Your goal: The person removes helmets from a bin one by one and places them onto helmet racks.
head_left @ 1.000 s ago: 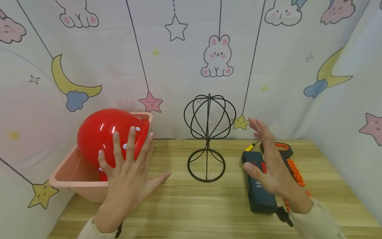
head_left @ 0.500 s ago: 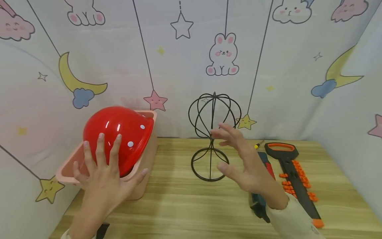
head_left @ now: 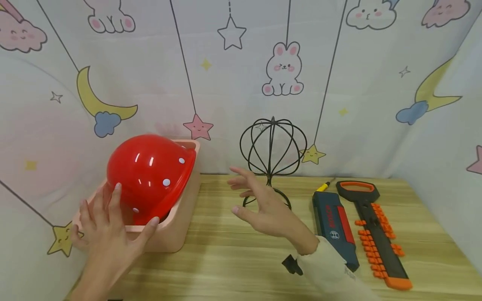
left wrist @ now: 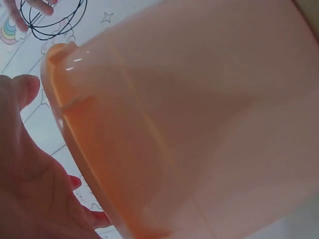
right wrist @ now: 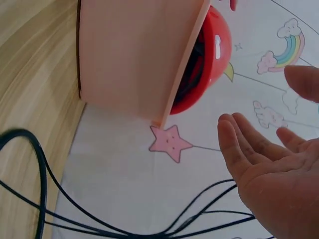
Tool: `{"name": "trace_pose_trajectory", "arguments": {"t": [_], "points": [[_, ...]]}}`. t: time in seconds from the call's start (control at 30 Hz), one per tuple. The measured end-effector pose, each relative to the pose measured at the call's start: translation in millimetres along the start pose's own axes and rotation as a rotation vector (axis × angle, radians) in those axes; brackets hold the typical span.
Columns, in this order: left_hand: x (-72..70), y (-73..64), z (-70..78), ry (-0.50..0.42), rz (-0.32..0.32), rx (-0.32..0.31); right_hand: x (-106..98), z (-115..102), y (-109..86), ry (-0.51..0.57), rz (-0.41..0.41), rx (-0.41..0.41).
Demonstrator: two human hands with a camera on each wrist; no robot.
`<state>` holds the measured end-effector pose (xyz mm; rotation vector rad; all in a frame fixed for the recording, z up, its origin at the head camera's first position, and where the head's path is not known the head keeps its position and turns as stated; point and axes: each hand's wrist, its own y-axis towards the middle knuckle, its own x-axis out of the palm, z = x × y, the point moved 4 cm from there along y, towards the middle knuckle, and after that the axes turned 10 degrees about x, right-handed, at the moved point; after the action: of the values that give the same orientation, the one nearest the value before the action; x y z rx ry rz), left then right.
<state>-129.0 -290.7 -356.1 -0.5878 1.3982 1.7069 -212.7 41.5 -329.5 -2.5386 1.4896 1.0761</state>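
Observation:
A glossy red hard hat point(head_left: 147, 171) with white dots lies tilted in a pink plastic bin point(head_left: 177, 230) on the left. My left hand point(head_left: 107, 230) is over the bin's near left corner, fingers spread and slightly bent, fingertips close to the hat's lower left side. In the left wrist view that hand point(left wrist: 30, 164) is alongside the rim, and the bin's wall point(left wrist: 199, 114) fills most of the picture. My right hand point(head_left: 263, 209) hovers with relaxed fingers and nothing in it, partly hiding the base of a black wire stand point(head_left: 270, 177). Dark straps show inside the hat point(right wrist: 192, 74).
To the right lies a dark blue Bosch case point(head_left: 333, 225) with a red panel. Beside it is a long black rack point(head_left: 380, 238) with orange clips, and behind the case a yellow-handled tool point(head_left: 323, 187). A printed cloth point(head_left: 226, 96) hangs behind the wooden table point(head_left: 218, 267).
Both hands have moved left. The left hand has come down from in front of the hat to the bin's near left corner; the right has left the case and crossed before the wire stand.

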Motion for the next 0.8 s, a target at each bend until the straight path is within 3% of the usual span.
{"name": "trace_pose_trajectory", "arguments": {"t": [0.23,0.37,0.6,0.8], "points": [[-0.2,-12.2,-29.3,0.024,-0.134,-0.188,30,11,26.7,0.137,-0.083,0.117],[-1.8,-16.3,-41.3,0.036,-0.181,-0.258,48,13,46.0,0.171,-0.118,0.161],[-4.2,-24.2,-60.6,0.046,-0.210,-0.356,70,3,78.7,0.264,-0.114,0.142],[0.4,-27.1,-71.2,-0.010,-0.234,-0.408,79,5,97.1,0.385,-0.117,0.213]]}}
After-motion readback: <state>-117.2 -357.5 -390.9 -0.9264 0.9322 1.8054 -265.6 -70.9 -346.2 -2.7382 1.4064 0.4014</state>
